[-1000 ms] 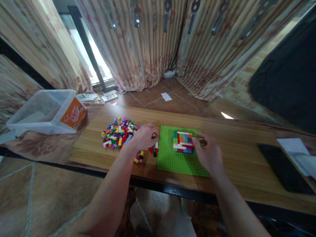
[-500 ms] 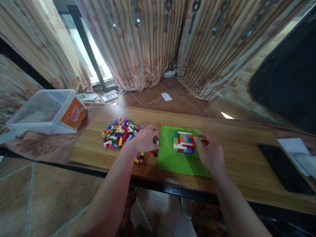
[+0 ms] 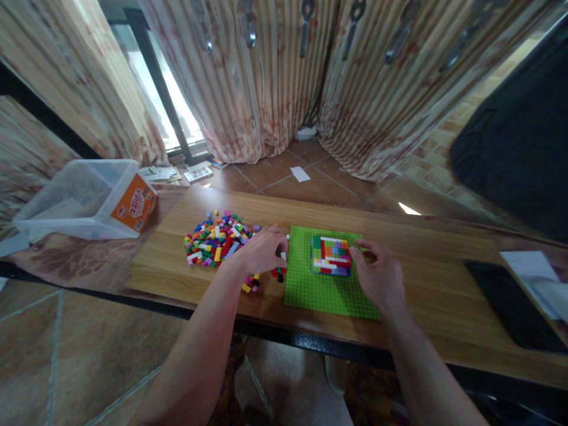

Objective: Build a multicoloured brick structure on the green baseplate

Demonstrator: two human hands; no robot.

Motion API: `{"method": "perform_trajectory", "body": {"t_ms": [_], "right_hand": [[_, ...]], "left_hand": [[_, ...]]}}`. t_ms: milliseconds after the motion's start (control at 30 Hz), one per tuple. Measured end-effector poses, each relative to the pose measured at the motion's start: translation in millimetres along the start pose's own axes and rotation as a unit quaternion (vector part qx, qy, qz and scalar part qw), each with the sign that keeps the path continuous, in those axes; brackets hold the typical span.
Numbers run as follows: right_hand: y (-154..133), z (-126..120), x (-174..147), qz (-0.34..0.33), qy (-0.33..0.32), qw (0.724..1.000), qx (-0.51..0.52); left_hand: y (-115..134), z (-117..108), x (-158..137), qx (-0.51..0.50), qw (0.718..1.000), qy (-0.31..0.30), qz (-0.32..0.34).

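The left hand (image 3: 262, 251), grip indiscernible, obscures loose bricks (image 3: 217, 254); the right hand (image 3: 380, 273), curled, grip likewise unclear, overlaps the green baseplate (image 3: 310, 294).

the baseplate (image 3: 319, 293) is lime green, the loose bricks (image 3: 218, 253) multicoloured, the curtains (image 3: 279, 100) beige and reddish.

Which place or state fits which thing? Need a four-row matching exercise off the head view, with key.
1. Green baseplate
2. Plastic bin
3. Loose bricks
4. Black flat object

A. Scattered around the left hand
B. Far right of the tabletop
C. Under the multicoloured brick block
D. See-through, with an orange label

Pairs: 1-C, 2-D, 3-A, 4-B
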State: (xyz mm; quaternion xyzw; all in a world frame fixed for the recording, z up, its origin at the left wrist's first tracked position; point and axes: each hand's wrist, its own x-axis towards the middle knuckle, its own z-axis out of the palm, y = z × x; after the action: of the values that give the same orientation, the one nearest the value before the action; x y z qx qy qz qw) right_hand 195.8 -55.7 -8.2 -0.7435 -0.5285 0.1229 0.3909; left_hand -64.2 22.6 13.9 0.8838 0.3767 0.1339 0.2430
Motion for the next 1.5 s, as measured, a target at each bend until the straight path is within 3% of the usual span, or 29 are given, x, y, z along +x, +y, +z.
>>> {"method": "perform_trajectory", "body": {"t_ms": [233, 433, 567, 733, 933, 1067, 1300, 1500], "right_hand": [[-0.9, -2.3, 1.4, 0.006, 0.019, 1.000, 0.006], [-2.8, -2.2, 0.2, -0.005, 0.041, 0.997, 0.059], [-15.3, 0.4, -9.0, -0.079, 0.053, 0.988, 0.120], [-31.5, 7.4, -26.3, -0.219, -0.022, 0.970, 0.100], [-33.9, 14.4, -34.0, -0.227, -0.068, 0.968, 0.080], [-36.1, 15.1, -34.6, -0.245, -0.065, 0.965, 0.073], [-38.6, 12.7, -35.2, -0.265, -0.056, 0.961, 0.049], [-35.6, 11.8, -32.8, -0.247, -0.048, 0.967, 0.027]], "left_hand": [[-0.3, -1.2, -2.4, -0.066, 0.997, -0.003, -0.051], [2.1, -0.7, -0.4, -0.181, 0.982, 0.035, -0.027], [4.9, 6.9, 4.0, -0.245, 0.967, 0.063, -0.018], [11.9, 16.8, 8.9, -0.321, 0.945, 0.061, -0.022], [27.6, 15.1, 10.7, -0.396, 0.917, 0.029, -0.036], [33.7, 13.8, 12.4, -0.408, 0.911, 0.024, -0.044], [36.9, 15.1, 14.9, -0.373, 0.927, 0.032, -0.031], [38.4, 17.6, 13.9, -0.379, 0.925, 0.025, -0.027]]}}
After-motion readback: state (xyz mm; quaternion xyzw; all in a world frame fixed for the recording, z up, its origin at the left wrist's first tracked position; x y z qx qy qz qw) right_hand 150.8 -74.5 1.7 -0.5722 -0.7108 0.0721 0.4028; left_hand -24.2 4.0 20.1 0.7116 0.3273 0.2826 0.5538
